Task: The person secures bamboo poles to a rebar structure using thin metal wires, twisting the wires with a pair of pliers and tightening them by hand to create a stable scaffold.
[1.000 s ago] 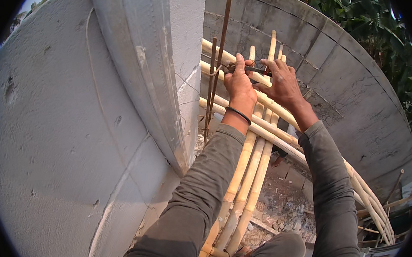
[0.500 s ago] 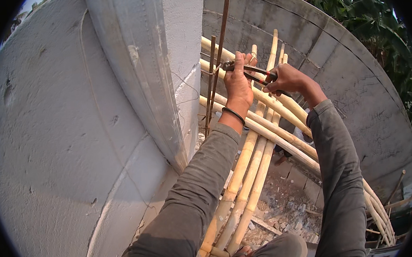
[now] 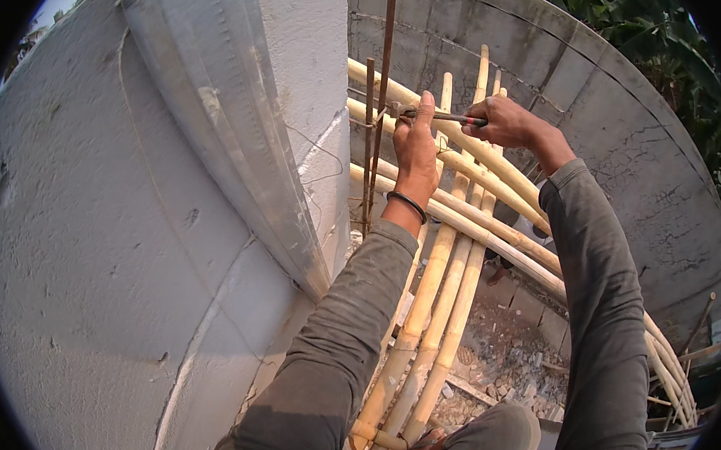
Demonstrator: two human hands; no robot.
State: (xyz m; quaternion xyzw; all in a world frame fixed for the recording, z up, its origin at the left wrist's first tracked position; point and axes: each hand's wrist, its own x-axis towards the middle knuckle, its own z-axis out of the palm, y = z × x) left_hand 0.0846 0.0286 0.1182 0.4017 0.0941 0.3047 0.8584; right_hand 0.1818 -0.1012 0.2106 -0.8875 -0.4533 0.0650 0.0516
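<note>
Long wrinkled grey-brn sleeves (image 3: 602,275), thin blk band (image 3: 411,201) round L wrist (image 3: 400,215), grey-brn trousers (image 3: 484,442)

The wall (image 3: 111,242) is on the left, with rods (image 3: 387,47) just right of it. Next comes the left hand (image 3: 415,148), then the right hand (image 3: 510,122). The pliers (image 3: 457,118) are in the right hand; their tip, near the left hand, is hard to see. Poles (image 3: 422,304) cross under both hands, over rubble (image 3: 494,366). The back wall (image 3: 624,165) is behind, with leaves (image 3: 657,45) past it
</note>
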